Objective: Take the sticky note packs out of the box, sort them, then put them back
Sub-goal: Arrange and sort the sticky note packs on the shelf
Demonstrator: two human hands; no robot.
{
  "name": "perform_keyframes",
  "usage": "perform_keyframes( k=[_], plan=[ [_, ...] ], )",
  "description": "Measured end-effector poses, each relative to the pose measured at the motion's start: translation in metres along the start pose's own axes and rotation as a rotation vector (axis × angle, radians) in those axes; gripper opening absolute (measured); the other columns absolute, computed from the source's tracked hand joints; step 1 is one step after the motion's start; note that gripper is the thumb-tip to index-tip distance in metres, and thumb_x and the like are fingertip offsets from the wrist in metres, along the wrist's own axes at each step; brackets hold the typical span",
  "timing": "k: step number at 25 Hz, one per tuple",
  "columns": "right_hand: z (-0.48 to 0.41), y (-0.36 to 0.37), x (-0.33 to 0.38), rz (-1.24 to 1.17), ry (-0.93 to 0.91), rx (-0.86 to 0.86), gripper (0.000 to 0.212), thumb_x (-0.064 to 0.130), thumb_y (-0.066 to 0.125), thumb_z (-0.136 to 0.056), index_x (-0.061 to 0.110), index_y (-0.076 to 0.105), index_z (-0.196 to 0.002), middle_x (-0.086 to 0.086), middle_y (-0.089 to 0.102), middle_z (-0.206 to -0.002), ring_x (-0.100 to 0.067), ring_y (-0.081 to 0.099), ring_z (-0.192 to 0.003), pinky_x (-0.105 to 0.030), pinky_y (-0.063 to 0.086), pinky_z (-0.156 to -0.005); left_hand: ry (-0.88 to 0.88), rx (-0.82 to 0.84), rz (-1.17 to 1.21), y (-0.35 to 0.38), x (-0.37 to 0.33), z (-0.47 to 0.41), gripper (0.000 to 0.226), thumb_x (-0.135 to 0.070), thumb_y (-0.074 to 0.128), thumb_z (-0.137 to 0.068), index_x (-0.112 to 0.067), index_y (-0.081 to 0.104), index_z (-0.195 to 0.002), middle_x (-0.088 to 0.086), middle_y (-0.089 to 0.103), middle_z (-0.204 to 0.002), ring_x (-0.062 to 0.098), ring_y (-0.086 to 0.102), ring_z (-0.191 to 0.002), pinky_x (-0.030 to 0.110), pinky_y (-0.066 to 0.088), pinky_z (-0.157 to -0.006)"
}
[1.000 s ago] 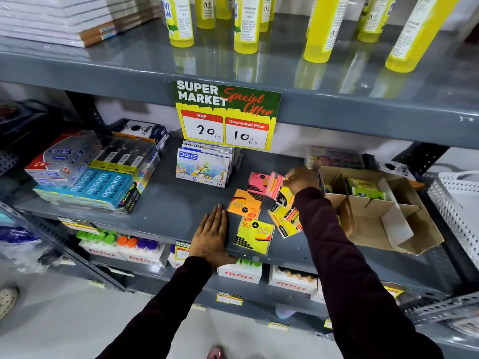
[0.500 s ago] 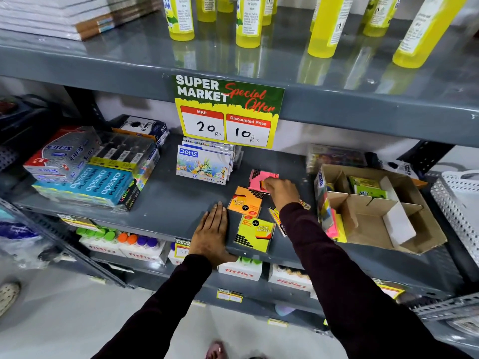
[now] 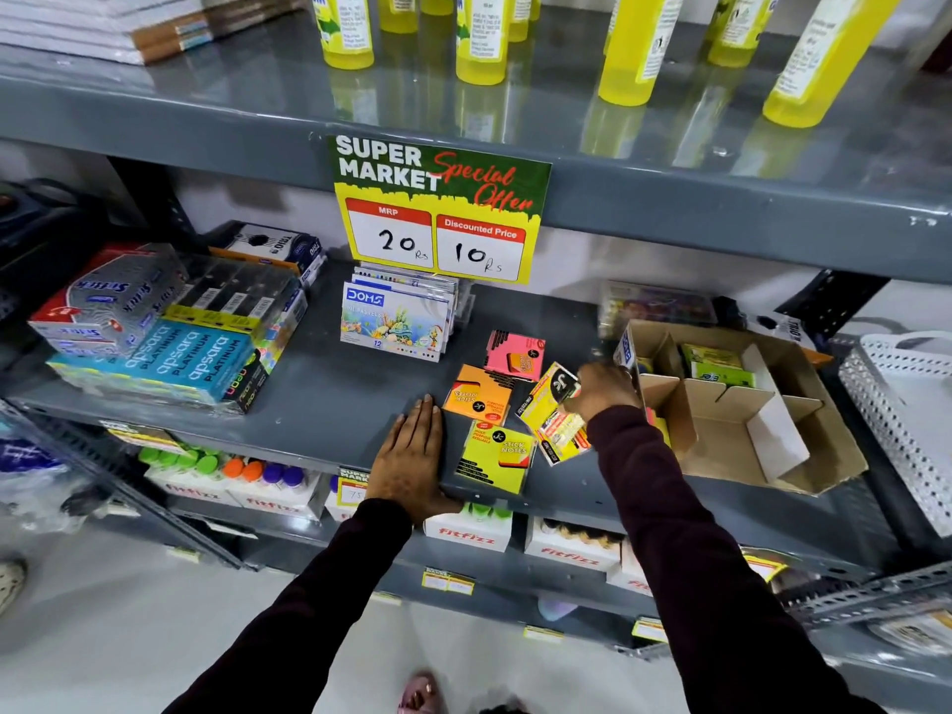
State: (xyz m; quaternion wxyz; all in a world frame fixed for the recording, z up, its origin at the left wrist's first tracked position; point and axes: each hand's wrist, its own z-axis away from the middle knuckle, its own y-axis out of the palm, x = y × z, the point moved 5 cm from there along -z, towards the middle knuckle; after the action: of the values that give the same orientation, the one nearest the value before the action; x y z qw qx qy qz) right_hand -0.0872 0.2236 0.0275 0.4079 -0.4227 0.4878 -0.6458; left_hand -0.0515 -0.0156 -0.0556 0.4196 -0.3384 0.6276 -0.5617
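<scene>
My left hand (image 3: 412, 458) lies flat and open on the shelf (image 3: 329, 399), palm down at its front edge, holding nothing; I judge it is there to steady me while the other hand works. My right hand (image 3: 605, 391) has its grip closed on a yellow pack (image 3: 550, 396), pinched at one corner so it stands tilted above a small heap of yellow packs (image 3: 564, 440) that lies just beside the box (image 3: 803, 456).

The sorting shows in how the packs lie on the shelf: a pink pack (image 3: 515, 355) farthest toward the back, an orange pack (image 3: 476, 399) in front of it and touching it, and a flat yellow pack (image 3: 494, 456) nearest the front edge, each colour given its own spot. The one I hold, by its colour, probably belongs with the yellows.

The cardboard box sits toward the right end of the shelf, flaps open, its dividers bare in the near compartments. Green packs (image 3: 718, 365) are still in a back compartment, so the emptying is not finished, and nothing sorted has gone back in yet.
</scene>
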Motion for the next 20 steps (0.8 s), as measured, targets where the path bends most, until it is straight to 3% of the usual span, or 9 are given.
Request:
perform_keyframes(
  k=[5, 7, 9, 10, 15, 20],
  plan=[
    [0.025, -0.020, 0.050, -0.145, -0.150, -0.227, 0.028, 0.015, 0.058, -0.091, 0.014, 0.062, -0.119, -0.019, 0.068, -0.114, -0.036, 0.063, -0.108, -0.037, 0.050, -0.090, -0.009, 0.021, -0.016, 0.003, 0.001, 0.000, 0.122, -0.068, 0.061, -0.048, 0.004, 0.021, -0.139, 0.023, 0.024, -0.148, 0.035, 0.022, -0.137, 0.047, 0.010, -0.110],
    [0.048, -0.011, 0.076, -0.049, -0.279, -0.357, 0.031, 0.009, 0.059, -0.090, 0.016, 0.060, -0.120, -0.015, 0.072, -0.099, -0.033, 0.070, -0.092, -0.035, 0.055, -0.077, -0.013, 0.030, -0.023, 0.003, 0.002, -0.001, 0.122, -0.069, 0.058, -0.047, 0.004, 0.022, -0.138, 0.023, 0.026, -0.148, 0.034, 0.023, -0.136, 0.048, 0.011, -0.109],
    [0.066, 0.008, 0.093, -0.016, -0.457, -0.461, 0.041, 0.002, 0.082, -0.063, 0.016, 0.072, -0.100, -0.006, 0.076, -0.077, -0.025, 0.073, -0.065, -0.025, 0.056, -0.053, -0.014, 0.029, -0.024, 0.003, 0.001, -0.001, 0.125, -0.067, 0.064, -0.047, 0.004, 0.019, -0.139, 0.023, 0.022, -0.149, 0.033, 0.020, -0.138, 0.046, 0.011, -0.111],
    [0.069, 0.019, 0.095, 0.015, -0.519, -0.472, 0.046, 0.002, 0.089, -0.048, 0.016, 0.075, -0.089, -0.004, 0.077, -0.073, -0.021, 0.074, -0.061, -0.022, 0.056, -0.049, -0.014, 0.031, -0.030, 0.003, 0.000, -0.001, 0.126, -0.066, 0.067, -0.048, 0.003, 0.015, -0.140, 0.022, 0.018, -0.151, 0.032, 0.017, -0.139, 0.044, 0.010, -0.112],
    [0.071, 0.042, 0.097, 0.008, -0.614, -0.447, 0.044, 0.003, 0.092, -0.042, 0.013, 0.078, -0.083, -0.003, 0.081, -0.085, -0.016, 0.077, -0.076, -0.024, 0.061, -0.068, -0.014, 0.014, -0.059, 0.000, -0.002, 0.000, 0.127, -0.067, 0.068, -0.055, 0.001, 0.005, -0.141, 0.019, 0.006, -0.153, 0.030, 0.006, -0.141, 0.039, 0.003, -0.113],
    [0.075, 0.031, 0.086, -0.130, -0.608, -0.544, 0.036, 0.005, 0.091, -0.053, 0.012, 0.078, -0.085, -0.004, 0.081, -0.088, -0.016, 0.077, -0.080, -0.026, 0.061, -0.073, -0.009, 0.011, -0.053, 0.000, -0.002, 0.001, 0.126, -0.068, 0.066, -0.058, 0.001, 0.002, -0.141, 0.019, 0.002, -0.153, 0.030, 0.002, -0.141, 0.038, -0.002, -0.113]
  ],
)
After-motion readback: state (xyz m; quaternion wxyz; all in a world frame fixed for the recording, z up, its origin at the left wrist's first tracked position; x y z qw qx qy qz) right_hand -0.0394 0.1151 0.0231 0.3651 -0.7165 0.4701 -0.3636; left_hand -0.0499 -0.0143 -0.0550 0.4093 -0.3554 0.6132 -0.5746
